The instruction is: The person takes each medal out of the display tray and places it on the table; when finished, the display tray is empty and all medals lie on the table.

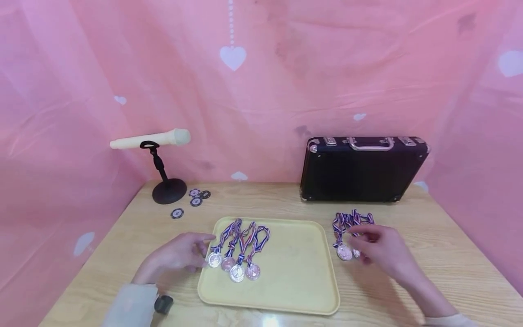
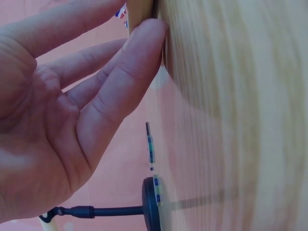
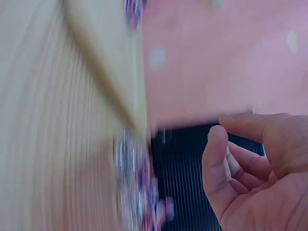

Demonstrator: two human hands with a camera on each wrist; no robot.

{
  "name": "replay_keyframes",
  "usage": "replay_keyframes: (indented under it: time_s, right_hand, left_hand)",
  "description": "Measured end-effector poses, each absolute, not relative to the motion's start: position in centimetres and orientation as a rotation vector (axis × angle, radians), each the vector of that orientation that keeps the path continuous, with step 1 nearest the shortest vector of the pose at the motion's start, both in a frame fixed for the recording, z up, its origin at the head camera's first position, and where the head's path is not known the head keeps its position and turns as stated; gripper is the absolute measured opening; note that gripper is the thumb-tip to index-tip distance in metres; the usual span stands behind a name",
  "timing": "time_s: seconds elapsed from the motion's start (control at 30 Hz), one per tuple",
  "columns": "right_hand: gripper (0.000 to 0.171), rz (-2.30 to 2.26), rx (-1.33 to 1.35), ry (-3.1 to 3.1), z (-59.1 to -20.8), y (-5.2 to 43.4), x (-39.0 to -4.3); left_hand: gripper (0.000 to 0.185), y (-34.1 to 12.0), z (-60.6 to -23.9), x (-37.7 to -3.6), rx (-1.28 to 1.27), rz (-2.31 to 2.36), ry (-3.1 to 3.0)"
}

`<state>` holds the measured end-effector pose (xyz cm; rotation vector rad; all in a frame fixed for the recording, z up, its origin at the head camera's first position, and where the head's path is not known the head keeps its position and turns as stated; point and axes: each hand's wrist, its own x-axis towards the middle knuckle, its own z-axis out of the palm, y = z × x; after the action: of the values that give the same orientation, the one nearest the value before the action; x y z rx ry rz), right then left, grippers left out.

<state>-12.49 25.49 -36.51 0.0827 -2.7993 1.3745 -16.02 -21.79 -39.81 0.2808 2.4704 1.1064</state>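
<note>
On the wooden table (image 1: 408, 272), just right of the pale yellow plastic tray (image 1: 294, 272), a small bunch of silver medals on red, white and blue ribbons (image 1: 347, 227) is being reached over by the right hand (image 1: 382, 250); its fingers are being held loosely curled above the medal discs, and whether anything is being pinched cannot be told; in the right wrist view the fingers (image 3: 216, 159) are being shown bent with nothing between them. On the tray's left part four more silver and bronze medals with striped ribbons (image 1: 239, 252) are lying side by side; the tray's left rim is being touched by the left hand (image 1: 180, 254), fingers nearly straight, the thumb (image 2: 125, 82) being pressed against the edge. Behind the loose medals a black hard case with metal corners (image 1: 361, 170) is standing upright; at the far left a cream microphone on a black stand (image 1: 157, 150) is standing beside scattered poker chips (image 1: 194, 200); pink heart-patterned fabric (image 1: 261, 81) is hanging behind.
</note>
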Motion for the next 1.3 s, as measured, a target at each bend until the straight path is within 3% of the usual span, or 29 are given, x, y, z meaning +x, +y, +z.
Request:
replay_keyframes:
  time_s: [0.23, 0.47, 0.97, 1.3]
  right_hand:
    - [0.040, 1.614, 0.232, -2.812, -37.1, 16.8, -12.7]
    - [0.041, 1.696, 0.369, -2.880, -39.0, 12.1, -12.8]
    - [0.036, 1.211, 0.448, -3.051, -40.8, 7.0, -13.0]
    - [0.039, 1.164, 0.460, -3.066, -41.3, 6.5, -13.3]
  left_hand:
    - [0.073, -21.3, -39.8, -16.3, 0.269, 1.118, 2.457]
    - [0.071, -20.7, -39.8, -16.6, 0.194, 1.087, 2.486]
    - [0.075, -21.0, -39.2, -16.7, 0.227, 1.101, 2.469]
    - [0.074, -21.7, -39.5, -16.4, 0.216, 1.129, 2.454]
